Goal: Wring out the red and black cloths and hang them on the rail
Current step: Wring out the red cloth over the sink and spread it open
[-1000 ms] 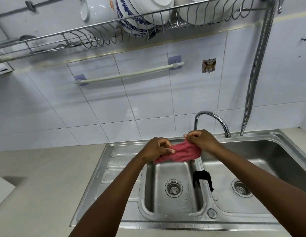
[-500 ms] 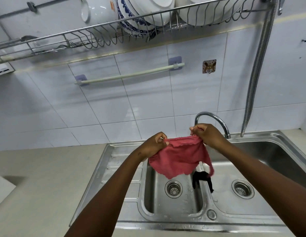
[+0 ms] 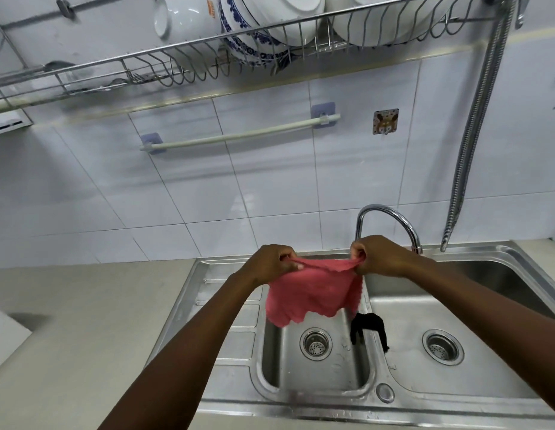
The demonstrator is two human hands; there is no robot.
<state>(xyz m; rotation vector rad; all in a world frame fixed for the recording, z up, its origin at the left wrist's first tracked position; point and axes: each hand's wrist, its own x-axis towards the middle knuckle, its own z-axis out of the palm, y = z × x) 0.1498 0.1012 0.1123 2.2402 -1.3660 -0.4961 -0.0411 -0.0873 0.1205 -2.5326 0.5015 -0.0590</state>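
Note:
The red cloth [image 3: 313, 293] hangs spread out over the left basin, held by its top edge. My left hand [image 3: 270, 262] pinches its left corner and my right hand [image 3: 378, 256] pinches its right corner, both fists closed on the fabric. The black cloth [image 3: 369, 327] lies draped over the divider between the two basins, just below and right of the red one. The white rail [image 3: 239, 136] is fixed on the tiled wall above, bare, between two blue holders.
A steel double sink [image 3: 456, 395] with a curved tap [image 3: 391, 218] lies below my hands. A wire dish rack [image 3: 208, 66] with bowls hangs above the rail. A flexible metal hose [image 3: 475, 125] runs down the wall at right. Beige counter [image 3: 68, 336] at left.
The red cloth was bunched and twisted between my hands a second ago; now it is unfolded and stretched wide, and my hands have moved apart and slightly upward.

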